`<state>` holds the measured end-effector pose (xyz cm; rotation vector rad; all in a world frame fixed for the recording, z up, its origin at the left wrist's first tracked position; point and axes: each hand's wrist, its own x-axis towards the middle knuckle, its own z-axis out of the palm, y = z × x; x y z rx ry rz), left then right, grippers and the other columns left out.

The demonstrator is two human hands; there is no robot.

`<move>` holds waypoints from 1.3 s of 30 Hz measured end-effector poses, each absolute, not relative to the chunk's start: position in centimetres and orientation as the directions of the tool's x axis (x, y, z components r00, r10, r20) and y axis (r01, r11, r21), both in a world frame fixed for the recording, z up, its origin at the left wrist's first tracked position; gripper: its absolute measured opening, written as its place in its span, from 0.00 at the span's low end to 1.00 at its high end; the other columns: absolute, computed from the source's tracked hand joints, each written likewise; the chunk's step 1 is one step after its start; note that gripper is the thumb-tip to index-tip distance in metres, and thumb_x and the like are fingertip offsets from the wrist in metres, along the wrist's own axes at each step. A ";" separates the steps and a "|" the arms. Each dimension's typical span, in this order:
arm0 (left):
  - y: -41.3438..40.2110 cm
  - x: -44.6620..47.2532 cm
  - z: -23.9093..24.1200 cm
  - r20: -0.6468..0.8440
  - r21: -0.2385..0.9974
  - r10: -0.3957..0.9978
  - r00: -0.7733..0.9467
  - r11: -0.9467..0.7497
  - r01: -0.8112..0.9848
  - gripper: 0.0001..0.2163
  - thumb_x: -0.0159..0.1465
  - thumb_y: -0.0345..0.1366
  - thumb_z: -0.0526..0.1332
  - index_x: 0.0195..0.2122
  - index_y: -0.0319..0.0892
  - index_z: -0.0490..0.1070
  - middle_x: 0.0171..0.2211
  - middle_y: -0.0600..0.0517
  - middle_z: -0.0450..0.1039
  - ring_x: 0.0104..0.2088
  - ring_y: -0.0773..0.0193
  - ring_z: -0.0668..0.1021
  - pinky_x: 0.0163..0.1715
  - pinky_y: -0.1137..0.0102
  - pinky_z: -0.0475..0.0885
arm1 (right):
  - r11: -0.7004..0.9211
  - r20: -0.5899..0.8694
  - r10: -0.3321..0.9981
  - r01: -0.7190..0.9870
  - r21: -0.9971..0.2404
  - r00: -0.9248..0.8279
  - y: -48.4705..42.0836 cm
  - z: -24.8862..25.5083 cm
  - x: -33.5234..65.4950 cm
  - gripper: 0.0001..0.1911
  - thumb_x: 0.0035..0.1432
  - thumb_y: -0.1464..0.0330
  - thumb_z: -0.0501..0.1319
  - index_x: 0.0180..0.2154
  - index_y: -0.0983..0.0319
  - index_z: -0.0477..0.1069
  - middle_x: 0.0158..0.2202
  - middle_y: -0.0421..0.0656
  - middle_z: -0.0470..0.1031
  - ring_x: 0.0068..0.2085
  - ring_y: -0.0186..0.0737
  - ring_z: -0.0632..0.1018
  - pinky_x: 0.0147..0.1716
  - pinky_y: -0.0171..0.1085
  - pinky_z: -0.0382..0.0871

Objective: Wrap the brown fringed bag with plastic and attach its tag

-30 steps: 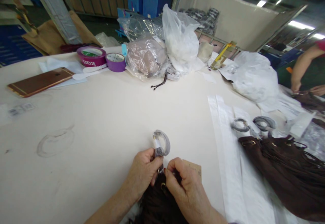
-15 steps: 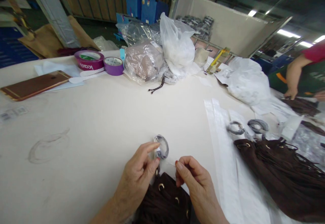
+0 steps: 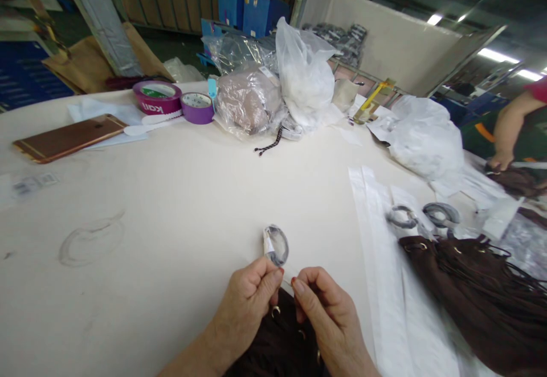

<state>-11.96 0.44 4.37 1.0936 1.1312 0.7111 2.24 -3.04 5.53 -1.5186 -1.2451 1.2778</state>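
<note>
A dark ring-shaped coil in clear wrapping [image 3: 284,245], with a white label, lies on the table just beyond my fingertips. My left hand [image 3: 245,300] is closed in a pinch at its near edge; what sits between thumb and finger is too small to make out. Thumb and forefinger of my right hand [image 3: 327,308] pinch a thin pale thread [image 3: 288,282], which runs toward the left fingertips. Below both hands is a dark brown fringed bag [image 3: 267,348] with gold eyelets, partly covered by the hands.
Farther right, another brown bag [image 3: 461,297] lies on white plastic sheeting [image 3: 384,274], beside two wrapped rings [image 3: 442,214]. Tape rolls [image 3: 199,114], a phone [image 3: 72,138] and plastic-wrapped bundles [image 3: 248,103] line the back. A co-worker's hand [image 3: 502,158] touches brown material at far right.
My left fingers have closed from a loose spread into a pinch beside the wrapped ring. The right hand still pinches the thread, and the two hands are closer together. The view has shifted slightly.
</note>
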 end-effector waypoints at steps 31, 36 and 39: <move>2.4 -12.5 4.3 -0.533 0.757 0.821 0.204 0.354 0.549 0.14 0.59 0.45 0.49 0.21 0.43 0.59 0.09 0.60 0.57 0.09 0.68 0.64 0.11 0.76 0.56 | 0.068 0.047 0.997 0.497 -0.865 -0.053 -3.2 4.4 1.2 0.08 0.62 0.69 0.51 0.34 0.59 0.68 0.30 0.38 0.71 0.32 0.33 0.71 0.32 0.30 0.63; 2.9 -11.8 4.8 -0.579 0.740 0.780 0.237 0.382 0.553 0.10 0.56 0.38 0.56 0.21 0.42 0.61 0.10 0.62 0.59 0.09 0.70 0.65 0.08 0.78 0.53 | -0.019 -0.045 0.998 0.454 -0.891 -0.048 -3.6 4.0 1.7 0.09 0.63 0.66 0.50 0.36 0.59 0.68 0.30 0.38 0.71 0.32 0.33 0.70 0.32 0.30 0.63; 3.2 -11.7 4.6 -0.565 0.766 0.778 0.274 0.373 0.523 0.08 0.54 0.33 0.55 0.19 0.42 0.61 0.09 0.61 0.59 0.08 0.71 0.65 0.07 0.79 0.51 | -0.047 -0.078 0.996 0.461 -0.886 -0.049 -3.7 4.1 1.9 0.10 0.63 0.65 0.49 0.34 0.59 0.67 0.29 0.38 0.70 0.31 0.33 0.70 0.32 0.30 0.62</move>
